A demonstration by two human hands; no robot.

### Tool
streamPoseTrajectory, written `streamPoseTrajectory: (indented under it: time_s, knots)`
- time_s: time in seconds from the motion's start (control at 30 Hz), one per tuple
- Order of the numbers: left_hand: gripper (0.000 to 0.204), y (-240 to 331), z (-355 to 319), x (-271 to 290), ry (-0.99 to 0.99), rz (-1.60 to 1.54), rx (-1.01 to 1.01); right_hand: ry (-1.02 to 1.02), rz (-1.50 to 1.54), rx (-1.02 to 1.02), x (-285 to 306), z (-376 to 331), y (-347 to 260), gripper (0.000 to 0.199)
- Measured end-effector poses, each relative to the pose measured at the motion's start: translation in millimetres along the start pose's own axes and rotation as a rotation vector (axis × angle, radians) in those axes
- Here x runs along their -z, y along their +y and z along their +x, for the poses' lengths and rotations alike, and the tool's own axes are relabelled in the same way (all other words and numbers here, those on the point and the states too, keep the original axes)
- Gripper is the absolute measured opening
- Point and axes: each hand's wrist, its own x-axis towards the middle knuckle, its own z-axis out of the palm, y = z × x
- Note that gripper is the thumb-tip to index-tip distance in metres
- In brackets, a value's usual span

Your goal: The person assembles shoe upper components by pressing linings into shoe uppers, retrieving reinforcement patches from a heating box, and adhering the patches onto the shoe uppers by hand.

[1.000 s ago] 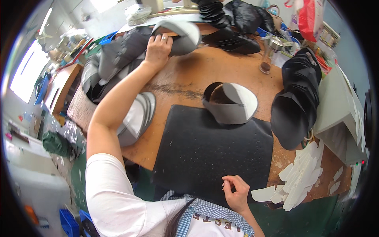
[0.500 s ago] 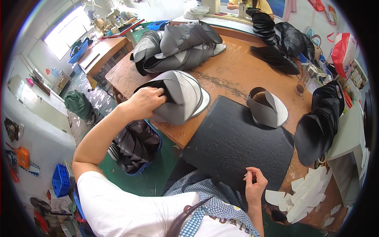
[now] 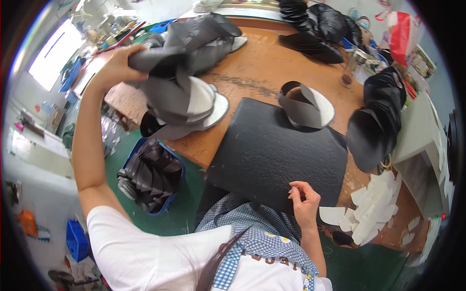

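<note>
Low and right of centre, the right hand [image 3: 306, 200] is loosely curled by the black mat's [image 3: 276, 155] near edge; I can't tell whether it pinches anything; at upper left, the left hand [image 3: 115, 69] grips a dark grey curved piece [image 3: 160, 59] above the grey-and-white stack [image 3: 167, 98].

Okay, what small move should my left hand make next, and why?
Perhaps lower the dark grey piece onto the grey-and-white stack: your left hand grips its edge, and the stack appears directly below it in view.
</note>
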Motion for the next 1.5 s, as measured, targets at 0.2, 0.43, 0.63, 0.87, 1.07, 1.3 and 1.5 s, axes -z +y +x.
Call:
streamPoseTrajectory:
  time_s: [0.2,0.43,0.63,0.87,1.07,1.3,1.5]
  knots:
    - [0.047,-34,9,10,0.432,-0.06,-0.037,-0.019,-0.002,-0.017,3,-7,0,0.011]
    - [0.067,20,16,-17,0.613,0.154,-0.131,-0.006,-0.066,0.004,0,-2,-2,0.011]
    - [0.06,78,78,-129,0.497,0.596,-0.196,0.043,-0.13,0.018,0,-2,0,0.011]
    - [0.088,79,121,-273,-0.07,0.799,-0.136,0.098,-0.095,0.113,-4,-7,4,0.009]
    - [0.057,172,103,-293,0.197,0.139,-0.908,0.038,-0.091,0.113,2,-4,2,0.011]
    - [0.027,246,29,-292,-0.072,0.153,-0.726,0.161,-0.08,0.078,29,-27,0,0.013]
    - [0.029,226,5,-332,0.098,0.14,-0.635,0.448,-0.636,0.036,124,-54,-18,0.018]
